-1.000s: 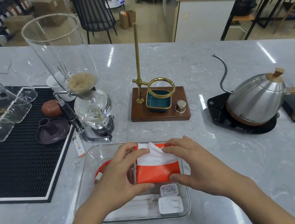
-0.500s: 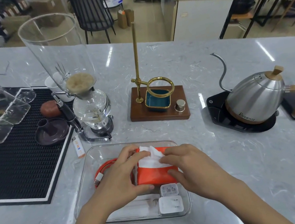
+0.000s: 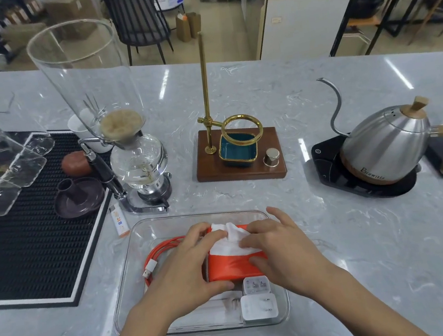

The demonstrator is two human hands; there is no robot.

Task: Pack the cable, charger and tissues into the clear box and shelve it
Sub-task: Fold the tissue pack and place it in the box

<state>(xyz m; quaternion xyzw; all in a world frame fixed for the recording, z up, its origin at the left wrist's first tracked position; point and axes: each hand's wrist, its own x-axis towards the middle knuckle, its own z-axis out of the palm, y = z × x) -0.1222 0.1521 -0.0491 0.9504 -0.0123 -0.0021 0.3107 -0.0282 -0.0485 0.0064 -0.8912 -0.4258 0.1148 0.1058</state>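
A: Report the near zone first.

B: The clear box [image 3: 132, 268] sits at the counter's near edge, at 6 o'clock. Two white chargers [image 3: 259, 306] lie in its near right corner. The tissue pack [image 3: 230, 266], orange with white tissue showing on top, lies at the box centre. The orange cable [image 3: 159, 252] is coiled at 9 o'clock of the pack, against the left wall.

A: Hand status?

B: The left hand [image 3: 184, 267] grasps the pack's left side, thumb along the near edge, fingers over the top. The right hand [image 3: 278, 248] lies on the pack's right side, fingers curved over the tissue, thumb at the near edge. Both forearms enter from 6 o'clock.

A: Step in hand?

B: By judgement, seating the pack; all three items are inside. The next move calls for releasing the pack, then gripping the box by both side walls and keeping it level for shelving. No shelf or lid is visible.

A: Far zone?

B: A siphon brewer [image 3: 137, 162] stands at 11 o'clock, a brass dripper stand [image 3: 238, 154] at 12 o'clock, a kettle [image 3: 387, 144] at 2 o'clock.
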